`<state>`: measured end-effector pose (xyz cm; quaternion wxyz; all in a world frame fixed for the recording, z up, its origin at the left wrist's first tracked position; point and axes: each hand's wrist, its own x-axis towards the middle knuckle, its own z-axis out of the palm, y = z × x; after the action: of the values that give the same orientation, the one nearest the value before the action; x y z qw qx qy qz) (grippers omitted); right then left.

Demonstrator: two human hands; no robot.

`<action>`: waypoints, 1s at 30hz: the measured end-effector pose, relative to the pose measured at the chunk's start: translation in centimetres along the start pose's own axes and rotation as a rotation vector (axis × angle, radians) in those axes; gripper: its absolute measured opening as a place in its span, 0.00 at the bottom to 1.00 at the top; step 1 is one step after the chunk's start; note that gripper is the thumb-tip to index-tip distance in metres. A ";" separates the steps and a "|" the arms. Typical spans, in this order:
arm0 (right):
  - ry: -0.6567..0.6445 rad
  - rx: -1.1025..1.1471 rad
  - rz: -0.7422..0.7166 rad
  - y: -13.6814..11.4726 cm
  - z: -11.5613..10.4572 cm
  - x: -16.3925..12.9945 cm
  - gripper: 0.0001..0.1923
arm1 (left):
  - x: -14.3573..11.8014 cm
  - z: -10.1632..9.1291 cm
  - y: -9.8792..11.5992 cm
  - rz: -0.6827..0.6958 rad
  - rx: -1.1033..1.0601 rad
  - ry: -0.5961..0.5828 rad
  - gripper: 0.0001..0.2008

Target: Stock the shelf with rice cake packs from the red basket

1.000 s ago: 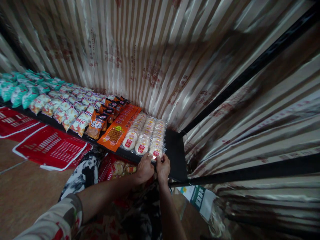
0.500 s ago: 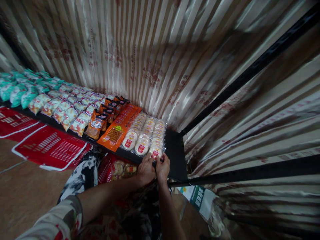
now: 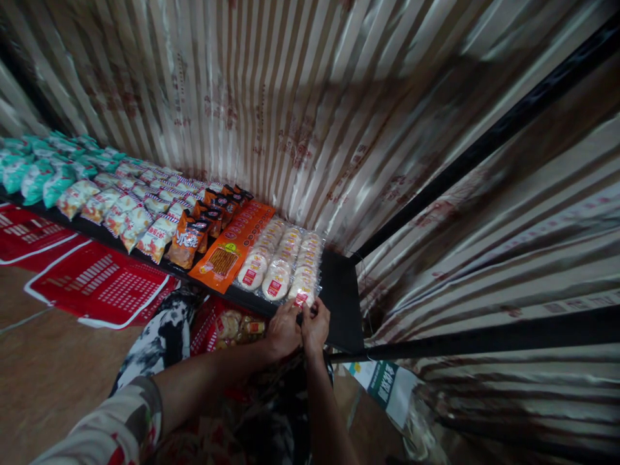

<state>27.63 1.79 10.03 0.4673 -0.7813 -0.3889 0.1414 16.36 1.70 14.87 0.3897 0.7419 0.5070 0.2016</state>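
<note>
Since the earlier frame, your left hand [image 3: 282,330] and right hand [image 3: 316,326] remain pinched on the cake packet [image 3: 303,292] at the shelf [image 3: 341,303] edge.

Fingertips of the left hand [image 3: 283,330] and right hand [image 3: 315,327] hide the rice-cracker pack's [image 3: 304,292] near edge; print on packets stays unreadably small

Bare black shelf [image 3: 341,290] lies open right of the round-cake packs [image 3: 283,261], up to the black corner post [image 3: 465,161]. Leftward, orange packets [image 3: 227,248] and snack bags [image 3: 130,213] crowd the board (edge to edge), striped curtain [image 3: 290,97] closing behind.
</note>
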 end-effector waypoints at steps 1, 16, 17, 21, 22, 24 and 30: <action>-0.003 -0.005 0.000 0.0 0.0 0.0 0.30 | 0.0 0.0 0.1 -0.003 0.001 0.001 0.26; 0.004 0.021 -0.006 -0.2 -0.3 -0.5 0.28 | -0.2 0.2 0.4 0.002 0.012 0.009 0.23; 0.009 0.021 -0.009 -0.1 -0.3 -0.5 0.28 | -0.2 0.2 0.3 0.006 0.007 0.013 0.23; 0.065 0.051 -0.007 0.1 -0.3 -0.6 0.30 | -0.3 0.5 -0.1 0.032 -0.006 0.033 0.23; 0.085 0.062 -0.004 0.1 -0.3 -0.7 0.30 | -0.3 0.6 -0.3 0.038 -0.004 0.038 0.23; 0.131 0.080 -0.013 -0.1 -0.4 -0.9 0.30 | -0.4 0.6 -0.4 0.051 0.000 0.048 0.22; 0.242 0.130 -0.090 -1.1 -0.3 -3.1 0.25 | -0.9 0.3 -0.7 0.050 0.010 0.044 0.18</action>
<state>25.30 -0.39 10.67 0.5663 -0.7425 -0.3541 0.0500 15.75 0.90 14.21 0.3695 0.7516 0.4979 0.2249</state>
